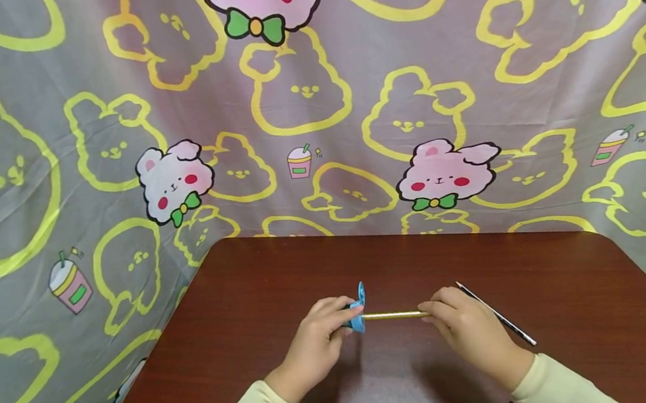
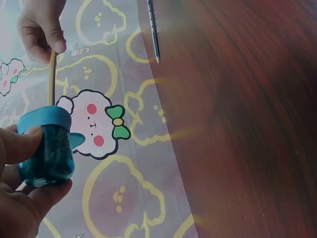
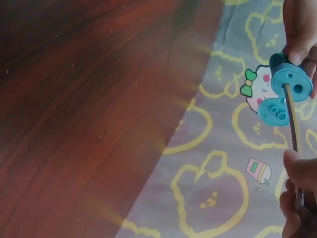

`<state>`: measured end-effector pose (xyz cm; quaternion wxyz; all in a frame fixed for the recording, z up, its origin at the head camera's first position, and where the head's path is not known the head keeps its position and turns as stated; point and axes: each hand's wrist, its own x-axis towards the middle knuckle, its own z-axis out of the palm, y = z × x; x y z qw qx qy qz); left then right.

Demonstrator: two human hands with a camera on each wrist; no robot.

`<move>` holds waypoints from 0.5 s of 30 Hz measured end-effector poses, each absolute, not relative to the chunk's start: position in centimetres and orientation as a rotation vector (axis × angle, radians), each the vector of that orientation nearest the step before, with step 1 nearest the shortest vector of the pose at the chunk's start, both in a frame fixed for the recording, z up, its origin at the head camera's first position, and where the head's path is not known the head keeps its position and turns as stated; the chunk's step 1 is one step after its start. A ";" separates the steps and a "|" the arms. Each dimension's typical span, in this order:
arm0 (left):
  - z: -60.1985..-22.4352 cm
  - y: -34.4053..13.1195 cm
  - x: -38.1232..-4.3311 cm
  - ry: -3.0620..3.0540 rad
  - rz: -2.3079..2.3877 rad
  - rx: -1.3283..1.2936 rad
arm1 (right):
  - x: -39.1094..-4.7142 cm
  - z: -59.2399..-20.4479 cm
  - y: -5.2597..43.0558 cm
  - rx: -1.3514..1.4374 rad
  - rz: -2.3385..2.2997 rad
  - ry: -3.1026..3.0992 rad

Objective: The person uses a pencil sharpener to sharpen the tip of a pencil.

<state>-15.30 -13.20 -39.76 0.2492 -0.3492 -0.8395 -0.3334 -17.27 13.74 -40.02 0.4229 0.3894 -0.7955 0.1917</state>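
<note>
My left hand [image 1: 313,341] grips a blue pencil sharpener [image 2: 47,153] with a see-through body, held above the table. Its round flip lid [image 3: 273,112] hangs open, and holes of different sizes show in its top [image 3: 292,82] in the right wrist view. A gold-coloured pencil [image 1: 394,315] runs level from the sharpener, one end inside a hole, so its tip is hidden. My right hand [image 1: 471,331] pinches the pencil's other end between thumb and fingers. Just beyond that hand, a dark pencil with a pale pattern [image 1: 499,316] lies slantwise on the table.
The brown wooden table [image 1: 282,266] has rounded far corners. Behind it and at both sides hangs a grey cloth [image 1: 341,46] printed with yellow outlines and pink and white bunnies. It meets the table's far edge.
</note>
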 end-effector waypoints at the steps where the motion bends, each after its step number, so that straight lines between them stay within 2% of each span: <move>1: -39.8 -13.2 -15.3 -2.270 -0.886 -0.963 | -17.2 -40.1 13.7 0.968 0.525 -2.023; 8: -40.1 -13.2 -15.4 -2.198 -0.711 -1.039 | -16.3 -39.5 14.1 0.732 1.112 -2.600; 11: -40.4 -13.2 -15.3 -2.222 -0.722 -1.042 | -16.3 -39.3 14.2 0.716 1.064 -2.712; 15: -40.4 -13.4 -15.5 -2.268 -0.805 -1.001 | -16.6 -39.3 14.0 0.859 0.714 -2.501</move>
